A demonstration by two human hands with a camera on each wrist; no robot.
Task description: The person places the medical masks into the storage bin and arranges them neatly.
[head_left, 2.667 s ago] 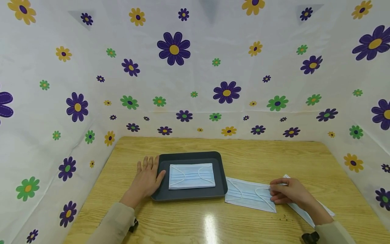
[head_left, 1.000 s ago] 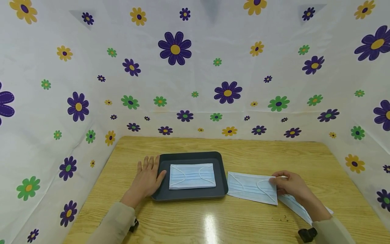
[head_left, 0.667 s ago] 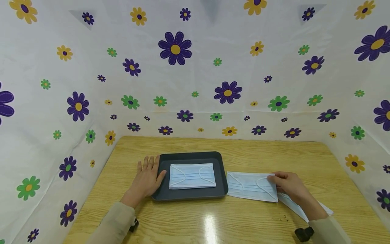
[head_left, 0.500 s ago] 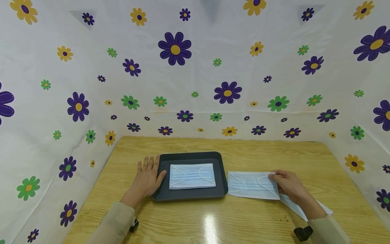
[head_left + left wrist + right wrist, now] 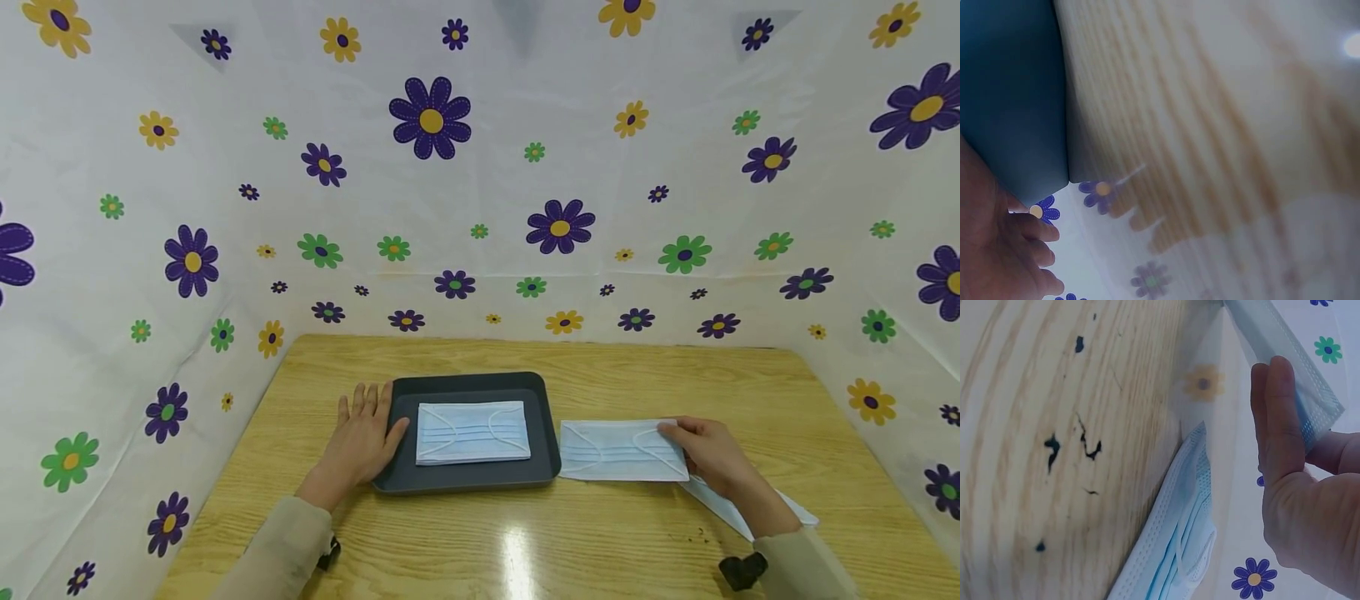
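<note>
A dark grey tray (image 5: 468,478) stands on the table with light blue face masks (image 5: 472,433) stacked flat inside it. My left hand (image 5: 360,442) rests at the tray's left side, fingers straight and thumb over the rim. To the right of the tray, my right hand (image 5: 708,454) pinches the right end of a single face mask (image 5: 622,452), thumb on top and fingers beneath. In the right wrist view the held mask (image 5: 1291,369) is raised off the table at the fingers. Another face mask (image 5: 723,507) lies slantwise below the right hand and is partly hidden by it.
The wooden table (image 5: 420,550) has small dark marks (image 5: 1052,450) near the right hand. A white flower-print cloth (image 5: 345,192) walls the table at the back and both sides. Each wrist carries a small black camera (image 5: 742,572).
My right hand has lifted the pinched mask a little away from me and turned it straighter, its left end by the tray's right edge. The left hand and tray have stayed put.
</note>
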